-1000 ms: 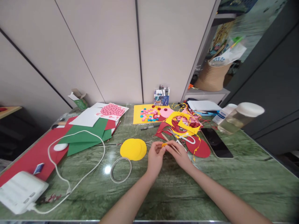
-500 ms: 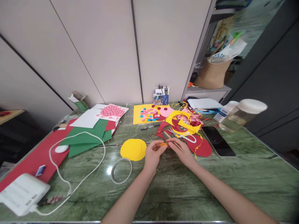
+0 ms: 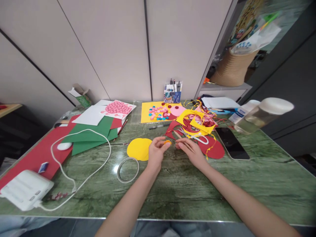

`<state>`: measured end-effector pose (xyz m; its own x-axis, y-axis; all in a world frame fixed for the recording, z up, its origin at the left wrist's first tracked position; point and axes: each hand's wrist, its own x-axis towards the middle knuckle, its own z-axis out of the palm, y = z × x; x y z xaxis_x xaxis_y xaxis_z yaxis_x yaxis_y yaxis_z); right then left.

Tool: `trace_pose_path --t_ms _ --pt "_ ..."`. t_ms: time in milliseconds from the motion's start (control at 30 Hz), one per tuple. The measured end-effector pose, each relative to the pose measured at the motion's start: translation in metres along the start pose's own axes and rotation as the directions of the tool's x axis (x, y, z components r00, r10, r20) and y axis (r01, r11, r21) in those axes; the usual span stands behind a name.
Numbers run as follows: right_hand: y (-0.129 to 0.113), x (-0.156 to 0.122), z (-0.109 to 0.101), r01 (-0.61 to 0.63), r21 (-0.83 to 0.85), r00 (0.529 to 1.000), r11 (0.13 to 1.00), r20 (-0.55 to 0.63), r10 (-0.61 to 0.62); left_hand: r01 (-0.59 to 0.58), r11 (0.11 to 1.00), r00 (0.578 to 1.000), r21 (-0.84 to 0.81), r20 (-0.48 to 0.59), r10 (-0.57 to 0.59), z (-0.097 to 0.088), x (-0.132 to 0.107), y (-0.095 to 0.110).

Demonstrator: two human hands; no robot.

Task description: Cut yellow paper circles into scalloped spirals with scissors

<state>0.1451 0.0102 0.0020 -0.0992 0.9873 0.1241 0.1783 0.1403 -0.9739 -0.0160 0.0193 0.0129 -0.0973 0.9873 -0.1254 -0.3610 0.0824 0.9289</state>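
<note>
Pinching an orange paper coil (image 3: 168, 142), the left hand (image 3: 155, 153) sits beside the right hand (image 3: 191, 151), grip unclear.

L hand (image 3: 156, 152) fingertips pinched, R hand (image 3: 191, 152) fingers slack; forearms converge fwd.

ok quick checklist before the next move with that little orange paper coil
1. Orange coil pinched at the fingertips of the left hand: ok.
2. Right hand close beside the coil, fingers pointing at it; whether it grips anything: cannot tell.
3. Coil wound tight: cannot tell, too small.
4. Yellow circle lying flat just left of the left hand: ok.
5. Scissors lying just beyond the right hand, among paper scraps: ok.
6. Tape ring flat on the table, apart from both hands: ok.
</note>
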Motion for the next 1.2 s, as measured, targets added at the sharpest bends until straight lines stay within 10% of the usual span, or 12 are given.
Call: trace_pose_path --t_ms 467,1200 --pt "0.001 0.001 -0.002 0.005 -0.018 1.000 1.000 0.010 -0.005 0.192 0.967 0.975 -0.169 0.146 -0.168 0.004 -0.004 0.006" --pt "-0.011 -0.002 0.004 0.094 -0.112 0.996 0.989 0.012 -0.093 0.001 0.996 0.990 0.084 0.139 -0.013 0.013 -0.016 -0.012"
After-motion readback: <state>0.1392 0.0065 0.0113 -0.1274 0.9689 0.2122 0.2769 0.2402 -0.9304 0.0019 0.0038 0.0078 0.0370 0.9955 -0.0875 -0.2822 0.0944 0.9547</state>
